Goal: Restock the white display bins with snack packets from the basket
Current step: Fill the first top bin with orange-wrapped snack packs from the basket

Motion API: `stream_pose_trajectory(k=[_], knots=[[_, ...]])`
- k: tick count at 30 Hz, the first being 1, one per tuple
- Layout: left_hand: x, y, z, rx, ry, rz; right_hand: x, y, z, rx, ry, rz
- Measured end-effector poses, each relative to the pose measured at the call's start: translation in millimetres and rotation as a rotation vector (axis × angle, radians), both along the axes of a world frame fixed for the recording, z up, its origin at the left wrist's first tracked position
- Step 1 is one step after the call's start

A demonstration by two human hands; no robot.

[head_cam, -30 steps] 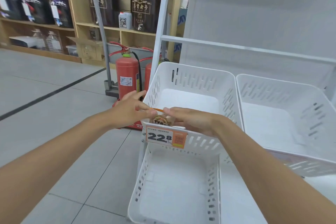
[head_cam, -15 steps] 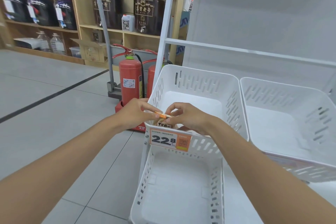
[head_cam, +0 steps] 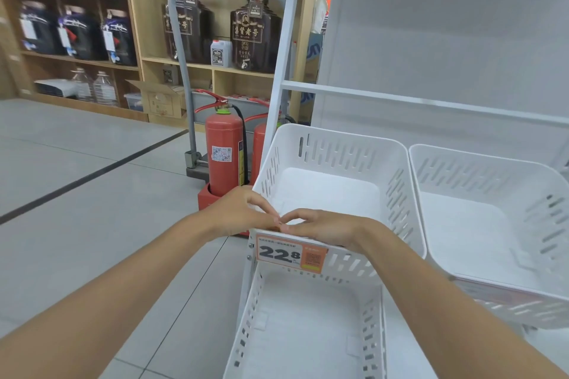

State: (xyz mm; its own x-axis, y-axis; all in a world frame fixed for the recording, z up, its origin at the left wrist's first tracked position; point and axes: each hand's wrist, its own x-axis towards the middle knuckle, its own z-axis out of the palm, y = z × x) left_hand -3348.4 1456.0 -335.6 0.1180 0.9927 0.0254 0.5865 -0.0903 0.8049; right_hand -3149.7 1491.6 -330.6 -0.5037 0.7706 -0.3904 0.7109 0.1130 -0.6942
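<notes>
Though no snack packet can be made out between them, the left hand (head_cam: 243, 213) and right hand (head_cam: 321, 229), fingertips curled together over the near rim of the white slotted plastic bin (head_cam: 335, 151), would do best to release just beyond that rim.

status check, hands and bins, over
Left hand and right hand: fingertips touching at front rim of top left bin, above price tag. Grip unclear, no packet visible. Nothing blocking.
</notes>
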Motion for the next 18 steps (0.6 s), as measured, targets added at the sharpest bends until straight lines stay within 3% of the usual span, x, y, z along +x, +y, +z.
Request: stream_pose_trajectory(k=[3, 6, 11, 15, 18], knots=[[0, -3, -1, 0.019, 0.038, 0.001, -3, 4, -2, -0.017, -0.024, 0.011], [2, -6, -1, 0.037, -0.042, 0.061, -2, 2, 2, 0.03, 0.078, -0.071], [16, -28, 10, 0.25, 0.013, 0.262, 20, -31, 20, 0.371, 0.206, -0.227], [58, -82, 19, 0.265, 0.022, 0.191, 47, -101, 26, 0.542, 0.325, -0.289], [92, -134, 4, 0.199, -0.024, 0.111, 76, -162, 11, 0.519, 0.251, -0.265]])
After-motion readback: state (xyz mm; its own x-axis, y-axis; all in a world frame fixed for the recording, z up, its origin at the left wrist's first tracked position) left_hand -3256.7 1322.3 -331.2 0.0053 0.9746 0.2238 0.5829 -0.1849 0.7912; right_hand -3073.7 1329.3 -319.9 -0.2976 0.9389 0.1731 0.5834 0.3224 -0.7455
